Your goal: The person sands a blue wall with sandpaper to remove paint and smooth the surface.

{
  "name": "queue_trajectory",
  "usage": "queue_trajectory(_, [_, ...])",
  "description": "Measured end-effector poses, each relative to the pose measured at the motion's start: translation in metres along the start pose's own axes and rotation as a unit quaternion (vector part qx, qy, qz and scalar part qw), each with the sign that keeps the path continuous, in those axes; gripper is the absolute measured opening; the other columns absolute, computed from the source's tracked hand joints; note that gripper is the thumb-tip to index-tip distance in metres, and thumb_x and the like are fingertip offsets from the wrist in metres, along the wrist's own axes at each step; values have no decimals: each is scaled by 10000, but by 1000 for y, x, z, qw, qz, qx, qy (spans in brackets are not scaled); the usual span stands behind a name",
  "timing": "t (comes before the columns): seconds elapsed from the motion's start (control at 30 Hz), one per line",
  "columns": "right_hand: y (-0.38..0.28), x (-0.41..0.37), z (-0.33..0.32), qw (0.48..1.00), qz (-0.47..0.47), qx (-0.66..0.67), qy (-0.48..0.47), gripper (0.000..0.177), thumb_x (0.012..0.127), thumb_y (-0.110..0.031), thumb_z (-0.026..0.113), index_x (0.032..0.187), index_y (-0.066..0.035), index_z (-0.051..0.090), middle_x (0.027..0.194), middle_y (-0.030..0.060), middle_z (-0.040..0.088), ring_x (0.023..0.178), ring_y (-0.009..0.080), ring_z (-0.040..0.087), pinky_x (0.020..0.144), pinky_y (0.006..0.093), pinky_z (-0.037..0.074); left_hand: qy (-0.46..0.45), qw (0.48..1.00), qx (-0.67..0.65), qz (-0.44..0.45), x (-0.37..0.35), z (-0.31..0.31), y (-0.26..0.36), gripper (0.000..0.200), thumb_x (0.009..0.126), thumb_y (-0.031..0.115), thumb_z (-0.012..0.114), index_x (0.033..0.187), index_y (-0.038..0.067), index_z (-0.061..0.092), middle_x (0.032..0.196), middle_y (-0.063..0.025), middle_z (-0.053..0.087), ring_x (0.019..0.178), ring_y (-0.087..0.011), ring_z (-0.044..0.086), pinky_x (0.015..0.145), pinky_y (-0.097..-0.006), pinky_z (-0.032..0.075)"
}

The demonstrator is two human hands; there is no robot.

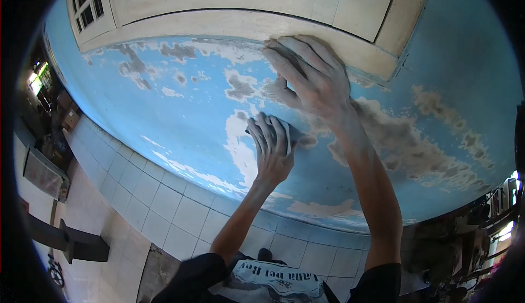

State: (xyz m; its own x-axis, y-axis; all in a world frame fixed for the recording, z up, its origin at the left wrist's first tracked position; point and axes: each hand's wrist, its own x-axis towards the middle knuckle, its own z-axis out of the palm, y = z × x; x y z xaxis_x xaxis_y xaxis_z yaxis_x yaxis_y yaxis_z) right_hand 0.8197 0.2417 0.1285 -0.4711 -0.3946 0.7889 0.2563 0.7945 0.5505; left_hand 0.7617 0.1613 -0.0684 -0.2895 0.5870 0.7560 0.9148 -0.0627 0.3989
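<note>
My left hand (272, 147) is pressed against the blue wall (180, 103), fingers bent over a small folded piece of sandpaper (288, 137). Only its pale edge shows beside the fingers; the rest is hidden under the hand. Around it the paint is worn through to white and grey patches (239, 142). Higher up and to the right, my right hand (314, 76) lies with fingers stretched out at the lower edge of the cream window frame (229, 21), holding nothing. Both hands look coated in grey dust.
Large bare patches (404, 139) spread over the wall to the right. Below the wall run white tiles (169, 210). A dark curved object (82, 243) stands at the lower left, and cluttered shelves (492, 232) are at the right edge.
</note>
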Motion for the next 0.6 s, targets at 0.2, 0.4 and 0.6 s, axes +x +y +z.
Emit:
queue_trajectory(0.2, [0,-1,-2,1000,5,0,3,412,749,-284,706,1120,-120,637,1059,37,670,1039,187,593,1009,339,454,108,994,-21,17,75,-38,6,686,941,161,502,1473,-47,123,1483,-410,-41,1359,-604,-75,1087,-668,2])
queue_trajectory(0.4, [4,2,1,1000,-10,9,18,419,752,-278,701,1134,-121,628,1017,46,681,1030,186,598,1005,345,455,61,998,-27,19,1,8,-23,680,937,141,472,1471,-67,106,1486,-407,-30,1361,-602,-79,1081,-678,-5])
queue_trajectory(0.6, [0,-3,1,1000,13,17,12,403,759,-264,695,1131,-122,633,1016,41,687,1037,183,602,1008,350,453,99,995,-1,20,61,-34,-13,730,893,114,498,1451,-113,86,1486,-407,-34,1349,-620,-81,1073,-699,-11])
